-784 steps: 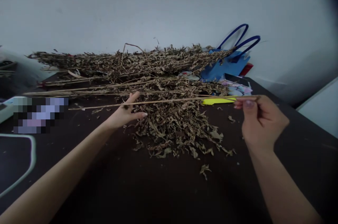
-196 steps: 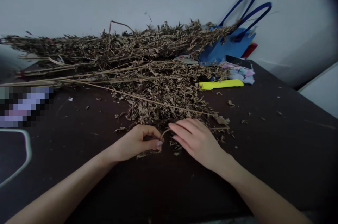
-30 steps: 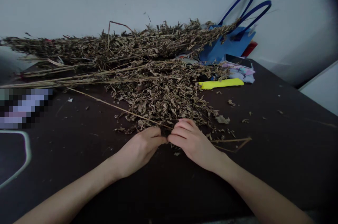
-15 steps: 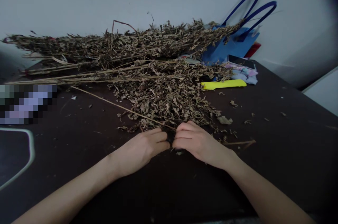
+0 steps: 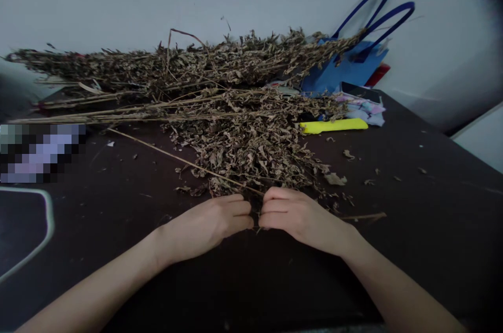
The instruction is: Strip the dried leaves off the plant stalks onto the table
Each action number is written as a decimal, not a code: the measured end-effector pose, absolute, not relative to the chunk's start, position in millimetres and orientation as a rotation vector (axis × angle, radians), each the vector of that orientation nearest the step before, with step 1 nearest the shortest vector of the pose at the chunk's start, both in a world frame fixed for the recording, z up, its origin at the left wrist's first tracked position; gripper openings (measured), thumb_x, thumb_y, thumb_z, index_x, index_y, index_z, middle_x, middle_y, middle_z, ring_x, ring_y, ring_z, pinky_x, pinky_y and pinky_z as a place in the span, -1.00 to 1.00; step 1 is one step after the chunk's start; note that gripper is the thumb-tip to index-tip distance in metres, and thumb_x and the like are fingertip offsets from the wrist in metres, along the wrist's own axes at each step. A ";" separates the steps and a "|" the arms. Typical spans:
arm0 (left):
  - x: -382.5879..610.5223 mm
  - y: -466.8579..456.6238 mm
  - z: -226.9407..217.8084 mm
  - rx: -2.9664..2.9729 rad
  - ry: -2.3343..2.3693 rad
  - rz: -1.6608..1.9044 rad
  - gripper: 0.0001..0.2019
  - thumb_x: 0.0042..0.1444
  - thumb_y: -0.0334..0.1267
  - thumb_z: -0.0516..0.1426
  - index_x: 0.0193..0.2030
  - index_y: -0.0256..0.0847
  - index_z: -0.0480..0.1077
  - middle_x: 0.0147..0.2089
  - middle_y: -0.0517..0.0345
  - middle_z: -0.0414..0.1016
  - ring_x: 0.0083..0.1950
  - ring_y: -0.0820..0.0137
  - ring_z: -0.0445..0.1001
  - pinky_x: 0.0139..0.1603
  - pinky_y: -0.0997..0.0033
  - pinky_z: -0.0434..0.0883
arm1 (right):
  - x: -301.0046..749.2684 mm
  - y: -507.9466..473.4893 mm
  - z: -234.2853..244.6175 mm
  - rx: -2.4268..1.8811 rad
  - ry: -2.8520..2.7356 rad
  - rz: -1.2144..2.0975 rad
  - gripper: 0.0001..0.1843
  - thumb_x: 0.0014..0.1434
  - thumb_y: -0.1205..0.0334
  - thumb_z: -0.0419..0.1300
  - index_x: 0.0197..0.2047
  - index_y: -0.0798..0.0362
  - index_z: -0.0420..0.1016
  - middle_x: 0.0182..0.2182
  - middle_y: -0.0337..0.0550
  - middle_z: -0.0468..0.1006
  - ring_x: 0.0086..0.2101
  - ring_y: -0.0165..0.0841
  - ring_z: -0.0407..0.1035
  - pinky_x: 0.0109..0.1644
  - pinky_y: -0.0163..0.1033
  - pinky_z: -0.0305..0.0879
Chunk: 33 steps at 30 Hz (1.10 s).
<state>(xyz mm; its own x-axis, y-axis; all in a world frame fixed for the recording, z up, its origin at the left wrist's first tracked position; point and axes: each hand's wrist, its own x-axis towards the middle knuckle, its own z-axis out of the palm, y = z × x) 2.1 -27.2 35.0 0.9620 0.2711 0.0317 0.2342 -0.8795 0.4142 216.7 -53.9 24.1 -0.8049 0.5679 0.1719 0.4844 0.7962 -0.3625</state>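
Observation:
My left hand (image 5: 214, 220) and my right hand (image 5: 294, 215) rest side by side on the dark table (image 5: 412, 228), fingertips nearly touching, both curled closed. They pinch something small between them at the near edge of a heap of dried leaves (image 5: 251, 152); what they hold is hidden. A thin bare stem (image 5: 176, 157) runs from the far left down to my fingers. A short broken stem piece (image 5: 363, 215) lies just right of my right hand.
Long dried leafy stalks (image 5: 188, 68) are stacked along the back by the wall. A blue bag (image 5: 346, 63) with looped handles, a yellow object (image 5: 334, 125) and folded pale cloth (image 5: 363, 109) sit at the back right. A light-edged mat (image 5: 23, 228) lies at the left.
Over the last second both hands drew slightly toward me and stayed closed together at the heap's edge. The view shifted a little. Earlier, my hands held a long stem stretched between them.

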 end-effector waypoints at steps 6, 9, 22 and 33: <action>1.9 -27.7 35.5 2.660 0.342 0.193 -0.73 0.25 -0.44 -0.12 -0.31 -0.29 0.38 -0.35 0.05 0.40 -0.28 0.34 0.28 -0.25 0.34 0.27 | 217.8 -54.8 25.3 -0.801 -2.719 0.453 -0.77 0.26 0.37 -0.02 -0.34 0.05 0.44 -0.42 -0.23 0.46 -0.24 -0.41 0.24 -0.24 -0.32 0.19; 1.2 -27.0 36.6 2.668 0.331 0.164 -0.74 0.25 -0.45 -0.12 -0.30 -0.29 0.37 -0.33 0.05 0.41 -0.27 0.34 0.28 -0.25 0.35 0.26 | 218.5 -54.8 25.7 -0.800 -2.716 0.477 -0.75 0.26 0.40 -0.04 -0.33 0.06 0.43 -0.41 -0.22 0.46 -0.24 -0.41 0.23 -0.23 -0.31 0.19; -6.4 -17.3 41.4 2.642 0.421 0.093 -0.74 0.23 -0.49 -0.10 -0.26 -0.28 0.40 -0.33 0.05 0.39 -0.26 0.35 0.31 -0.23 0.38 0.28 | 231.2 -50.8 30.6 -0.842 -2.652 0.524 -0.74 0.28 0.41 -0.07 -0.34 0.07 0.40 -0.40 -0.21 0.46 -0.24 -0.41 0.25 -0.24 -0.30 0.23; -11.9 -18.2 29.0 2.633 0.531 0.122 -0.73 0.21 -0.33 0.00 0.04 -0.22 0.33 -0.19 0.03 0.42 -0.20 0.34 0.42 -0.20 0.39 0.37 | 238.3 -45.4 29.6 -1.095 -2.416 0.330 -0.79 0.27 0.33 -0.05 -0.14 0.07 0.39 -0.27 -0.12 0.48 -0.22 -0.38 0.32 -0.17 -0.25 0.29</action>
<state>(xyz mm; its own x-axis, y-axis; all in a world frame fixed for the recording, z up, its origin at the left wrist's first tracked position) -11.9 -18.2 29.0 0.9221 0.3869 -0.0021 0.3473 -0.8252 0.4454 238.3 -45.4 29.6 -0.5745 0.7563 0.3129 0.6448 0.6537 -0.3961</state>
